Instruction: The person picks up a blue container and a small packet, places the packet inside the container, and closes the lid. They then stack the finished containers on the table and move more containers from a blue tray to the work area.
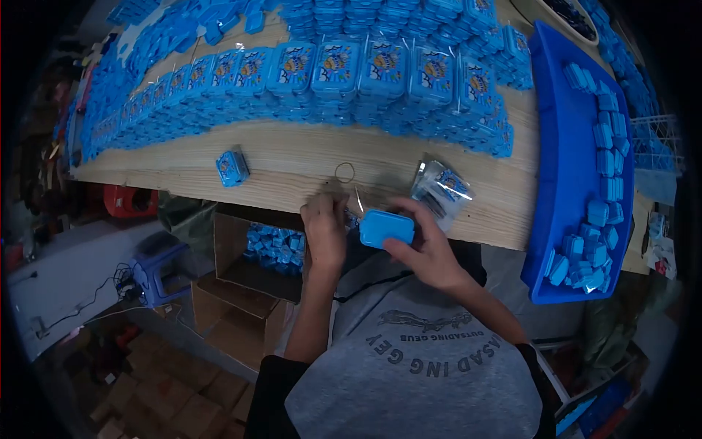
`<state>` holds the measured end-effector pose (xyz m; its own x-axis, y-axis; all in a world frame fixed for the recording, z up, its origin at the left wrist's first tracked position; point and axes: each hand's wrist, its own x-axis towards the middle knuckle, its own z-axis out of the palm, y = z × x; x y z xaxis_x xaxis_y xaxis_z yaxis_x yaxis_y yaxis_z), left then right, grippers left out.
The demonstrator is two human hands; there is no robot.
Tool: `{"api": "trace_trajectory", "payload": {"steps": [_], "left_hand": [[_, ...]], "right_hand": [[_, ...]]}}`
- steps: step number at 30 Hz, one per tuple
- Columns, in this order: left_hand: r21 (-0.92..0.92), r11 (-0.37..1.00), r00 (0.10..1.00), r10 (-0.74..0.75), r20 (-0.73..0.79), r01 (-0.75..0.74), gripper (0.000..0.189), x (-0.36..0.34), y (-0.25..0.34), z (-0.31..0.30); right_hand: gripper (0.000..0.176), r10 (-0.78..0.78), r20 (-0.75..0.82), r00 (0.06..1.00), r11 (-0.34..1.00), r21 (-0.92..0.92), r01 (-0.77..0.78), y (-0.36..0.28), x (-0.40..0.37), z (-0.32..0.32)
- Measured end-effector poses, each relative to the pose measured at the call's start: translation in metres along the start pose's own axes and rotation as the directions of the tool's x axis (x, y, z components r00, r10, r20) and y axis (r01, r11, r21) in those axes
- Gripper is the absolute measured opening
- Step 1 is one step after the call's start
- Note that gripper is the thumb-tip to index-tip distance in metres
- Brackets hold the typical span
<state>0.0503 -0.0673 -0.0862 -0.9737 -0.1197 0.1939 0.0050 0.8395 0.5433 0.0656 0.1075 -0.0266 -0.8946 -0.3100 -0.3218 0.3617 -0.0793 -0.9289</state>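
Note:
My right hand [431, 252] grips a small light-blue plastic box [386, 228], thumb on its face and fingers around the far edge. Close by on the left, my left hand [325, 228] is closed, its fingertips pinched near the box; whatever sits between them is too small to make out. A thin shiny clear strip [359, 199] shows between the two hands. Just beyond my left hand, a thin tan ring like a rubber band [344, 173] lies on the wooden table [292, 157]. To the right of my right hand rest clear packets with printed cards [447, 189].
Stacked blue boxes with printed lids [336, 69] run along the table. One small printed pack [232, 168] sits at left. A deep-blue tray [567, 146] at right holds several blue boxes. Below the table's edge, a cardboard box [234, 256] contains blue pieces.

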Motion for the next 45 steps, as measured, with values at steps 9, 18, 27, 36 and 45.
{"api": "trace_trajectory", "payload": {"steps": [9, 18, 27, 36, 45], "left_hand": [[-0.087, 0.982, 0.986, -0.168, -0.024, 0.165, 0.013, 0.006, -0.009, -0.020], [-0.300, 0.879, 0.909, -0.277, 0.313, 0.371, 0.022, -0.002, -0.023, -0.027], [-0.715, 0.222, 0.748, -0.245, 0.617, 0.663, 0.006, 0.010, -0.002, -0.073], [-0.826, 0.034, 0.826, 0.015, 0.563, 0.563, 0.003, 0.020, 0.030, -0.089], [-0.800, 0.265, 0.830, 0.003, 0.558, 0.538, 0.011, 0.022, 0.042, -0.090]], "right_hand": [[0.045, -0.370, 0.120, 0.921, 0.579, -0.746, 0.330, 0.042, 0.038, 0.023], [0.054, -0.350, 0.198, 0.915, 0.512, -0.778, 0.364, 0.042, 0.035, 0.027], [0.052, -0.289, -0.288, 0.913, 0.955, -0.152, 0.255, -0.018, 0.010, 0.003], [0.053, -0.478, -0.141, 0.867, 0.789, -0.502, 0.354, -0.034, -0.010, -0.022], [0.057, -0.487, 0.017, 0.873, 0.692, -0.602, 0.398, -0.048, -0.016, -0.027]]}}
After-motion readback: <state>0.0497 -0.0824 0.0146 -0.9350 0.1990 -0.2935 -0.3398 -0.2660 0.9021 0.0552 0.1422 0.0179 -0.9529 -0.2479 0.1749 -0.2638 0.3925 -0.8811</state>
